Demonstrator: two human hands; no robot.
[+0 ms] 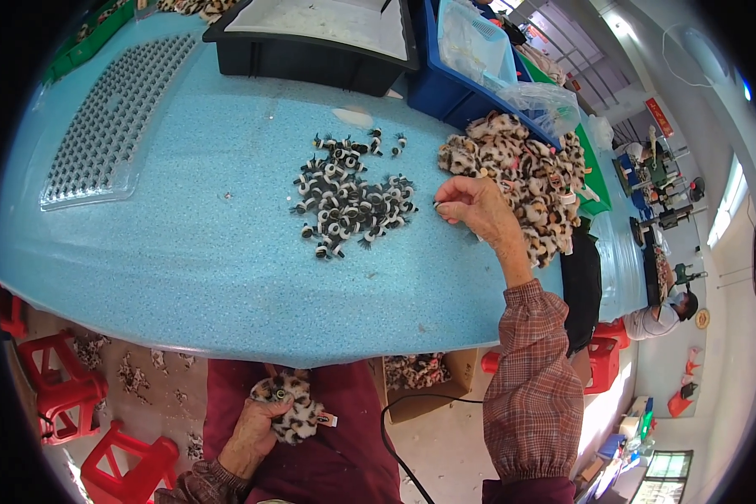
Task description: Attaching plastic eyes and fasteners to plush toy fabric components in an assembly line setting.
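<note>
Low over my lap, my left hand (250,433) is closed on a leopard-print plush piece (296,418) that has one round eye and a small white-and-orange tag. My right hand (483,216) reaches over the table with thumb and forefinger pinched. A small dark bit shows at the fingertips, too small to name. Just left of it lies a loose pile of small black-and-white plastic toy eyes (357,206) with dark lashes. Close by on the right is a heap of leopard-print plush pieces (512,155), partly behind my right hand and wrist.
A light-blue table (210,260) carries a clear studded plastic sheet (118,118), a black tray (311,63) and a blue crate (445,88). Below are red stools (130,462), a cardboard box (433,399) of plush scraps and a black cable (384,428). Another person (655,321) sits far right.
</note>
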